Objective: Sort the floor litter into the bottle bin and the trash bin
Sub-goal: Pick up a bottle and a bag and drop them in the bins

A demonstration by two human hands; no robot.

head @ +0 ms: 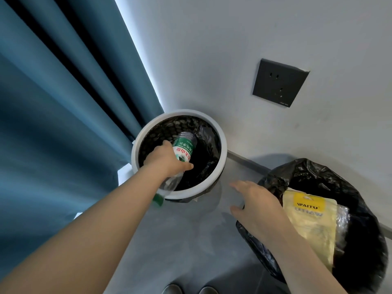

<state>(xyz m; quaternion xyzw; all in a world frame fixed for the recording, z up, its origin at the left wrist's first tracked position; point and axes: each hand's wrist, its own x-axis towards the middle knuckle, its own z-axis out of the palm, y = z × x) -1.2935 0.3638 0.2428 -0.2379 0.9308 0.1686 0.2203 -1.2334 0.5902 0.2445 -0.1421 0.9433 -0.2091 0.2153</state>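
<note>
Clear bottle (183, 149), neck seemingly under left hand (167, 160)

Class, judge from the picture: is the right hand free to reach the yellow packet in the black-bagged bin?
Probably yes: the right hand is open and empty, just beside the yellow packet, which lies uncovered in the black-bagged bin.

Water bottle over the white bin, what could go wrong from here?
The water bottle, gripped by the left hand, has its green cap end outside the white bin; released now, it might tip back out. The bin's black liner looks slumped, so the bottle could drag it down.
</note>
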